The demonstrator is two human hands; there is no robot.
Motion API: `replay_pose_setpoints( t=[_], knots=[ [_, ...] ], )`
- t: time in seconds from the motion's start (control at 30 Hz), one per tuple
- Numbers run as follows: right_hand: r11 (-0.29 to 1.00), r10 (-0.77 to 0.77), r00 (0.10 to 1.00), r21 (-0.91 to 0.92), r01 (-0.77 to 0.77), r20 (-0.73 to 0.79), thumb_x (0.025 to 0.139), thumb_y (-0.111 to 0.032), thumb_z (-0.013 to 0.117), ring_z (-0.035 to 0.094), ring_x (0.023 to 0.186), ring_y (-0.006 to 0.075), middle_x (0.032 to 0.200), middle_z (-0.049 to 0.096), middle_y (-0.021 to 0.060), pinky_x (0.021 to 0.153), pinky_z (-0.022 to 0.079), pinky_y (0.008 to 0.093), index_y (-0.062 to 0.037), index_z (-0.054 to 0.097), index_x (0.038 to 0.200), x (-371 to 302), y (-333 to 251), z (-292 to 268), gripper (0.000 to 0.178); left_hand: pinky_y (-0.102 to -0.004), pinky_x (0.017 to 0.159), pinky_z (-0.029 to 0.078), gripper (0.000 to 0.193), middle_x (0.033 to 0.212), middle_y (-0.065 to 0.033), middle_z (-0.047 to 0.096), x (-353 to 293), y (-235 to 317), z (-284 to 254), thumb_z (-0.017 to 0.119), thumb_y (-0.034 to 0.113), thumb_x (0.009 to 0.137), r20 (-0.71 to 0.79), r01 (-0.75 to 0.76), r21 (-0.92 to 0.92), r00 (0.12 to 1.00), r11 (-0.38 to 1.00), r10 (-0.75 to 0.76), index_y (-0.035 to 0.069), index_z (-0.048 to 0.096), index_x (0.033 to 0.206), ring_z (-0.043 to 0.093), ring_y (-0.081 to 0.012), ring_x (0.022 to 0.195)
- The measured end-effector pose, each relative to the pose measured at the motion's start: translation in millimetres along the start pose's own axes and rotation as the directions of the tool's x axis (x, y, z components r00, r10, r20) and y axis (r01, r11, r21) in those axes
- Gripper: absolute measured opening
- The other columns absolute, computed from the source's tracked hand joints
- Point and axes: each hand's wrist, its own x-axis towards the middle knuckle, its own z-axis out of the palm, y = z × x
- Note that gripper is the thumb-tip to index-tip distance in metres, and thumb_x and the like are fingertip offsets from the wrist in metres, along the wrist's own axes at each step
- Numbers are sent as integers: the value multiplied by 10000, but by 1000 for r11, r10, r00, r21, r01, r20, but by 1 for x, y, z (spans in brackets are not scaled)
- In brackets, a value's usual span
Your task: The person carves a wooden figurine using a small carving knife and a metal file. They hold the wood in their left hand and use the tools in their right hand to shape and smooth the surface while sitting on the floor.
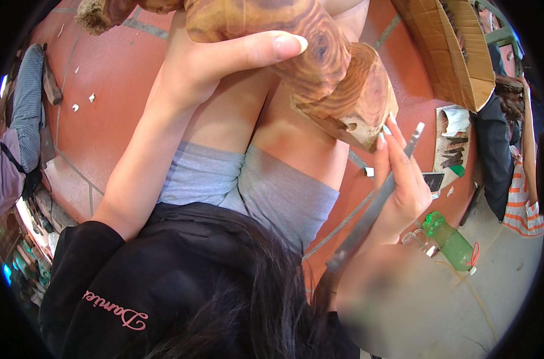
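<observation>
A carved wooden piece [302,51] with strong brown and yellow grain lies across my bare legs at the top of the view. Its rounded lumps run down to a paler, flat-cut end with a small notch. My left hand [224,63] grips it, thumb laid over the top and the other fingers hidden beneath the wood. In my right hand [403,185] is a long, flat grey metal tool [362,230], like a file or chisel, slanting up past the fingers. The fingertips of that hand touch the wood's pale end, while the tool's tip stands apart from it.
An open cardboard box [457,66] stands at the upper right. Below it lie a pale board [444,149] with small dark pieces, a phone [433,180] and a green plastic bottle [454,242]. A checked-cloth limb [28,113] of another person shows at left.
</observation>
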Motion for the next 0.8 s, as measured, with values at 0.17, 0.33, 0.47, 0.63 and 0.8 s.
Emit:
replay_pose_setpoints(
  t=[0.17, 0.33, 0.47, 0.63, 0.8],
  knots=[
    [991, 119, 993, 63, -118, -7, 734, 32, 709, 693, 803, 230, 918, 680, 202, 691, 534, 270, 49, 685, 874, -2, -4, -1, 142, -263, 759, 453, 474, 911, -72, 606, 1, 6, 11, 698, 50, 663, -116, 35, -147, 992, 989, -52, -50, 488, 1076, 575, -141, 826],
    [972, 195, 981, 133, -195, 8, 717, 48, 718, 683, 857, 239, 944, 673, 217, 743, 531, 290, 53, 684, 890, -4, -7, -1, 177, -264, 766, 455, 465, 905, -75, 602, 3, -3, 0, 688, 40, 667, 36, -41, -155, 998, 987, 47, -53, 484, 1075, 573, -145, 827],
    [948, 261, 965, 187, -259, 14, 709, 49, 726, 678, 875, 243, 946, 671, 223, 757, 531, 303, 55, 683, 889, -3, -8, 0, 186, -260, 741, 452, 412, 886, -75, 608, 2, 14, 16, 684, 40, 669, -121, 73, -112, 989, 991, -86, -45, 512, 1032, 574, -145, 803],
    [890, 375, 927, 283, -359, -5, 713, 52, 725, 674, 856, 223, 943, 671, 225, 746, 533, 296, 63, 680, 872, -3, -13, 3, 165, -253, 712, 448, 302, 843, -66, 621, 6, -2, -8, 693, 58, 661, 118, -93, 5, 989, 996, 92, -33, 574, 923, 579, -140, 776],
    [811, 484, 875, 383, -443, -12, 731, 53, 712, 663, 840, 180, 950, 670, 224, 734, 528, 273, 78, 673, 857, -3, -19, 6, 135, -251, 689, 441, 253, 814, -65, 619, 2, 1, 3, 699, 63, 663, -39, -12, -4, 999, 1000, 11, -22, 586, 873, 576, -141, 747]
  ],
)
